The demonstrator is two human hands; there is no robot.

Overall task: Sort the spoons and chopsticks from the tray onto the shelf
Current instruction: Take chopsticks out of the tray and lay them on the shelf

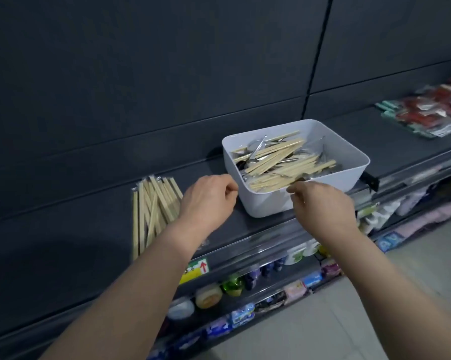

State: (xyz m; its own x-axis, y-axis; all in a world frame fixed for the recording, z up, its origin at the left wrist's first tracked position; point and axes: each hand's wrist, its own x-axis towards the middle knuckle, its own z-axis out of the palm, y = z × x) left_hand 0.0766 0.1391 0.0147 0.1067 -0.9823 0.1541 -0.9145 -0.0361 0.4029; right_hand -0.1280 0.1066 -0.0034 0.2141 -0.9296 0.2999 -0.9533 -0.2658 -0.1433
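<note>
One white tray (pixel 323 188) sits near the front edge of the dark shelf (pixel 89 229), heaped with wooden chopsticks (pixel 279 162) and metal spoons (pixel 255 152) too tangled to count. The right hand (pixel 323 203) pinches something at the tray's near rim; the left hand (pixel 206 201), fingers curled and pressed together, is beside it. One loose pile of wrapped chopsticks (pixel 151 206) lies left, bare shelf beyond it.

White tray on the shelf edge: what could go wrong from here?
1. The white plastic tray sits near the dark shelf's front edge; a tug by the right hand could shift it off.
2. Tangled wooden chopsticks and metal spoons may drag neighbours out.
</note>
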